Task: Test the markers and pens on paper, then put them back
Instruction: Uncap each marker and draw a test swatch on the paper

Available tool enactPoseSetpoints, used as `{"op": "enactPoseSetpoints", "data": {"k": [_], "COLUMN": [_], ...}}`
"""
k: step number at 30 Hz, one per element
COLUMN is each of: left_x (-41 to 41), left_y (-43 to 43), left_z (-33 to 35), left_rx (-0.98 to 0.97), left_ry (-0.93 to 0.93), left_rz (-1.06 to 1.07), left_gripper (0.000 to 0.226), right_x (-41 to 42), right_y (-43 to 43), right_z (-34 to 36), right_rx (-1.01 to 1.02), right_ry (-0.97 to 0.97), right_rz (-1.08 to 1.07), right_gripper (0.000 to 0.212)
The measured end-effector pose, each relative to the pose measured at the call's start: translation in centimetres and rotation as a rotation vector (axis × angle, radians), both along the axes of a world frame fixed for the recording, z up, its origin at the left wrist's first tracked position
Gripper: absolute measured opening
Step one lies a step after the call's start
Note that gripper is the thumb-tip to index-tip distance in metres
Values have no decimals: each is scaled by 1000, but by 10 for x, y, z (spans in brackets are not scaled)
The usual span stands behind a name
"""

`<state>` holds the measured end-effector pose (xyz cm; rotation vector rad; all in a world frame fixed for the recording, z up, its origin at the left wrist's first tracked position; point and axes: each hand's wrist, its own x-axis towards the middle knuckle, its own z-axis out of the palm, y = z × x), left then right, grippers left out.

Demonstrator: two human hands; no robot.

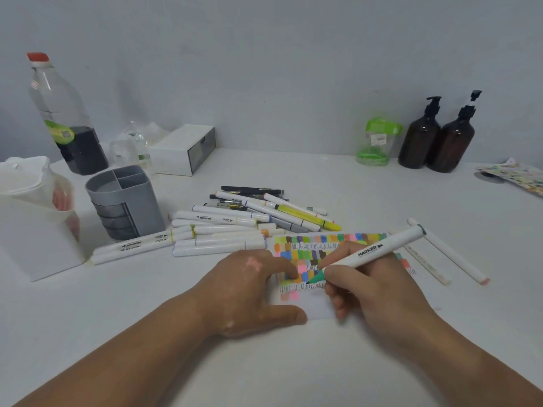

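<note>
Head view: right hand (379, 292) grips green marker (373, 254), tip on swatch paper (311, 306); left hand (252, 289) presses it flat, fingers spread. Risk: paper slips (smudging wet ink) if pressure eases.

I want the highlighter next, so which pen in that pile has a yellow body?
The highlighter at the pile's right edge: its barrel is bright yellow, while the others are white markers or black pens.

White table (382, 186): markers (217, 219), paper (305, 255), holder (126, 207).
</note>
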<state>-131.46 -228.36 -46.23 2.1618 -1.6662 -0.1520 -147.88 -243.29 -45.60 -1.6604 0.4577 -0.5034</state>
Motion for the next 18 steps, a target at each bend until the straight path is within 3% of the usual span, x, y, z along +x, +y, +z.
{"op": "enactPoseSetpoints", "data": {"k": [3,6,18], "left_x": [-2,-2,-1], "left_y": [-2,-2,-2], "left_z": [-1,0,0], "left_rx": [8,26,29], "left_ry": [-15,-20,-2], "left_rz": [12,16,12], "left_gripper": [65,62,63], "right_x": [0,-1,1], "right_y": [4,5,6], "right_z": [1,-1,-2], "right_rx": [-90,-106,-221], "right_ry": [43,92,212], "right_rz": [-22,-26,-7], "right_gripper": [5,19,19]}}
